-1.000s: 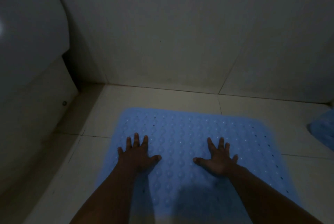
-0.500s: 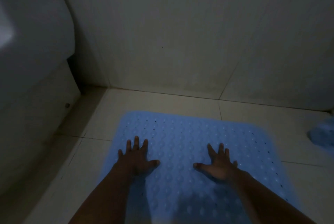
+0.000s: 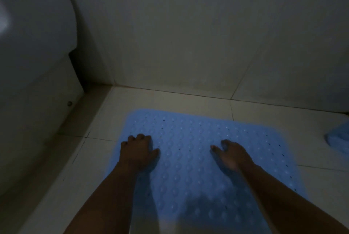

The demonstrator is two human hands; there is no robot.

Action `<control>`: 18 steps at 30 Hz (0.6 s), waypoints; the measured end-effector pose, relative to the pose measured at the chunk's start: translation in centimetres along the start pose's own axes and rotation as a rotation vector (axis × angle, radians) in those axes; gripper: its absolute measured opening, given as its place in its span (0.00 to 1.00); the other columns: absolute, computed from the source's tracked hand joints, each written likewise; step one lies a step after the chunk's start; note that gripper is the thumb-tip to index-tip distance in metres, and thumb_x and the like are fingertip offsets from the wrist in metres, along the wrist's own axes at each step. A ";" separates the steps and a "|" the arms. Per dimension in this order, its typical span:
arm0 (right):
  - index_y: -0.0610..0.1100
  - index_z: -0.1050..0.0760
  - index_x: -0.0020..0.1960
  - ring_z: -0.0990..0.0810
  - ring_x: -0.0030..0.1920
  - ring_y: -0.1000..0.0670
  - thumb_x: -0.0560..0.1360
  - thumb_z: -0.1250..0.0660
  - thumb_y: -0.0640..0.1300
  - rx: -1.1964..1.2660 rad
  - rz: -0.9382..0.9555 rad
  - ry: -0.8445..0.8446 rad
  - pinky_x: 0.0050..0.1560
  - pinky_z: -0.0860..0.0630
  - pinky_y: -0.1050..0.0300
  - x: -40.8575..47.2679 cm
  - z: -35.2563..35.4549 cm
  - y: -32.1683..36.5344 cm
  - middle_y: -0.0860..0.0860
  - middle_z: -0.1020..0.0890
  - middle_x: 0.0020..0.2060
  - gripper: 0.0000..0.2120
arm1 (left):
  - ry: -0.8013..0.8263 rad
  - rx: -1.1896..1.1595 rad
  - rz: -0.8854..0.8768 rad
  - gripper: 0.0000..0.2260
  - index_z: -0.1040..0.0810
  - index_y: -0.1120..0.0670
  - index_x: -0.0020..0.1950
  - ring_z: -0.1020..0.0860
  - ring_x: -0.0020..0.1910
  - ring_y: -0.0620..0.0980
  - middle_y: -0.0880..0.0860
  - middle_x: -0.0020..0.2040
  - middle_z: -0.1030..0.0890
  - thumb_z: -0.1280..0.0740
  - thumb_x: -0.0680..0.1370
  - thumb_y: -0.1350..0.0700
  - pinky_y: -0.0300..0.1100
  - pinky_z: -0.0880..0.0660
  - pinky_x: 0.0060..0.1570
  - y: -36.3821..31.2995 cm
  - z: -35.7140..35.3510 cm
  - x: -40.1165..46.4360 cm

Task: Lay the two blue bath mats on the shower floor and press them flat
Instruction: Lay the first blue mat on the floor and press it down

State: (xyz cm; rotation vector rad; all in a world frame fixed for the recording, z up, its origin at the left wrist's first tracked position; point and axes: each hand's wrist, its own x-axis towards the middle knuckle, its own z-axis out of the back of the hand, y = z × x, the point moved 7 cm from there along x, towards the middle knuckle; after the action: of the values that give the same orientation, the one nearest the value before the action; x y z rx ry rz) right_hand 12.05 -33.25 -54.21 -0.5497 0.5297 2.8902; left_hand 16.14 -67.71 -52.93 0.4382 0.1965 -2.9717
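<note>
The head view showed a pale curved toilet body (image 3: 35, 86) at the left edge of the tiled shower floor (image 3: 90, 160). The left hand (image 3: 138, 151) rested on the bumpy light-blue rubber bath mat (image 3: 188, 158) near its left edge, fingers curled under, its grip holding nothing. The right hand (image 3: 231, 155) hovered over the mat's middle, fingers loosely bent. A second blue mat (image 3: 339, 138) lay crumpled at the floor's right edge.

I saw a dim room: a pale tiled floor (image 3: 170, 99) met a plain tiled wall (image 3: 188, 35) beyond the hands. Left of them rose a white curved fixture (image 3: 34, 49).
</note>
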 end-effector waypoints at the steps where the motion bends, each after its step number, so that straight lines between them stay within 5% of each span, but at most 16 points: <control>1: 0.49 0.30 0.73 0.28 0.71 0.41 0.72 0.48 0.77 0.019 0.019 -0.052 0.70 0.29 0.40 0.3 0.3 0.4 0.45 0.27 0.73 0.42 | -0.055 0.021 0.004 0.30 0.32 0.49 0.74 0.33 0.72 0.60 0.54 0.73 0.29 0.42 0.78 0.33 0.57 0.35 0.69 -0.1 0.4 0.1; 5: 0.50 0.27 0.71 0.32 0.74 0.44 0.75 0.43 0.70 0.060 0.157 -0.179 0.73 0.32 0.40 0.6 0.8 3.6 0.46 0.27 0.73 0.34 | -0.214 0.007 -0.001 0.31 0.30 0.50 0.74 0.35 0.74 0.60 0.55 0.72 0.27 0.47 0.77 0.35 0.58 0.35 0.70 0.4 0.5 2.1; 11: 0.52 0.26 0.70 0.36 0.77 0.46 0.79 0.40 0.64 0.099 0.331 -0.283 0.76 0.37 0.42 2.1 -0.1 9.0 0.48 0.29 0.74 0.25 | -0.175 -0.124 -0.096 0.36 0.53 0.50 0.84 0.64 0.82 0.55 0.53 0.84 0.57 0.56 0.81 0.33 0.56 0.58 0.80 1.6 -1.1 7.4; 18: 0.51 0.21 0.64 0.34 0.76 0.44 0.77 0.42 0.65 0.147 0.464 -0.310 0.76 0.39 0.49 3.3 -2.8 11.8 0.47 0.24 0.70 0.25 | -0.295 -0.024 -0.182 0.36 0.59 0.50 0.83 0.67 0.81 0.51 0.51 0.83 0.62 0.58 0.81 0.31 0.57 0.61 0.80 2.4 -3.1 9.6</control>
State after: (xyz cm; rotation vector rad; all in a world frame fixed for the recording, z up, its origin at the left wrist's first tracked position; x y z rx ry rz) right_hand 7.47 -44.92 -54.16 0.0596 0.9097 3.2308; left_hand 8.25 -70.64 -58.94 -0.0253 0.2516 -3.1581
